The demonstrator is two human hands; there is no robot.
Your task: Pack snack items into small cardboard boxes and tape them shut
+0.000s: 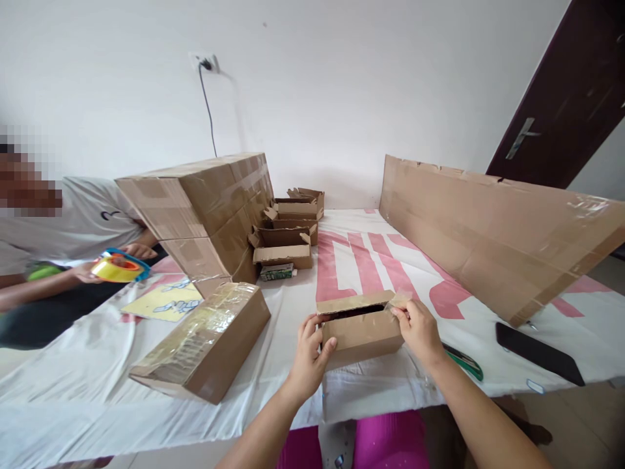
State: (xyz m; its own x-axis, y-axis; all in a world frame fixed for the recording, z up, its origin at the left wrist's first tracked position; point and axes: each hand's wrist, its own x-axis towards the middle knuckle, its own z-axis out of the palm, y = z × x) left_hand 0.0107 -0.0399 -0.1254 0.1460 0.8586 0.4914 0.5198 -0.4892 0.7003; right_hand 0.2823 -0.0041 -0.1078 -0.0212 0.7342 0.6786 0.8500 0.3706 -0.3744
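A small brown cardboard box (pixel 364 339) lies in front of me near the table's front edge, a dark gap showing along its top. My left hand (pixel 312 352) is closed around its left end, thumb on the near side and fingers at the top edge. At the opposite end, my right hand (pixel 417 326) pinches a strip of tan, see-through packing tape (pixel 400 300) at the box's corner. Just beyond my right wrist is a green utility knife (pixel 463 361), partly hidden by the arm.
A taped long box (pixel 219 345) lies to the left, before a stack of boxes (pixel 215 208). Open small boxes (pixel 283 254) line the stack, beside a small green carton (pixel 277 271). At right are a phone (pixel 540 354) and a cardboard panel (pixel 478 228). A co-worker holds tape rolls (pixel 117 267).
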